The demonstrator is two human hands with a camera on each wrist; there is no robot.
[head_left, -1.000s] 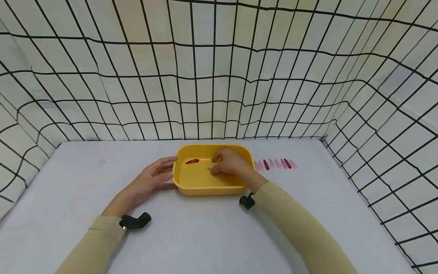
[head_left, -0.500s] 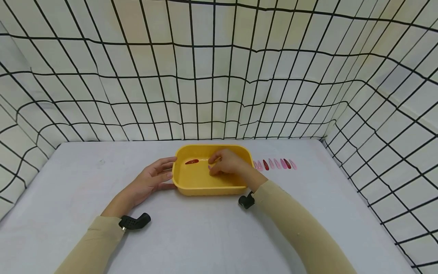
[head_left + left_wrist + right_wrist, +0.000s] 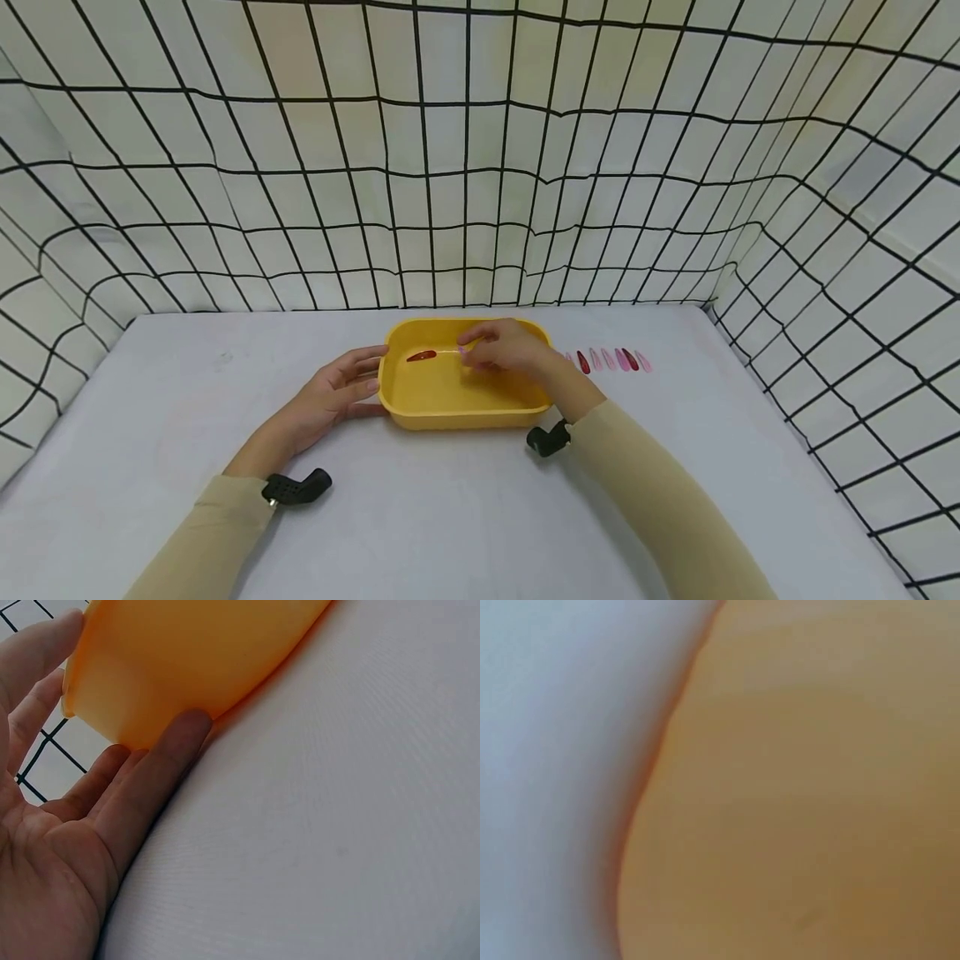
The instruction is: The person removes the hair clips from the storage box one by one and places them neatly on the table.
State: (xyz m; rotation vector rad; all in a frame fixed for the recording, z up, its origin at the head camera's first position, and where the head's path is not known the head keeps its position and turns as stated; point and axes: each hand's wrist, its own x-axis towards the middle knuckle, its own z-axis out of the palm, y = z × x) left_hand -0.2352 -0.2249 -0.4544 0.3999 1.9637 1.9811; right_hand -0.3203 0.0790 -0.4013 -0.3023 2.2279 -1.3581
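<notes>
My left hand [image 3: 330,393] rests its outstretched fingers and thumb against the left end of a yellow tray [image 3: 457,421]. The left wrist view shows these fingertips [image 3: 191,727] touching the tray's outer wall [image 3: 172,667]. Inside the tray, my right hand [image 3: 510,346] pinches a small pink-purple hair clip [image 3: 462,351], mostly covered by the fingers. A red hair clip [image 3: 422,355] lies on the tray floor to the left of that hand. Only the tray's blurred yellow side [image 3: 795,787] appears in the right wrist view; the hand itself is out of it.
Right of the tray, a row of several hair clips, pink and red, lies on the white table [image 3: 450,517], among them a dark red clip [image 3: 583,362] and a pink clip [image 3: 622,359]. A black grid net [image 3: 465,171] stands behind and along the sides.
My right hand has lifted slightly, bringing the pink-purple clip up from the tray floor, and its wrist has shifted a little right. My left hand stays at the tray's end.
</notes>
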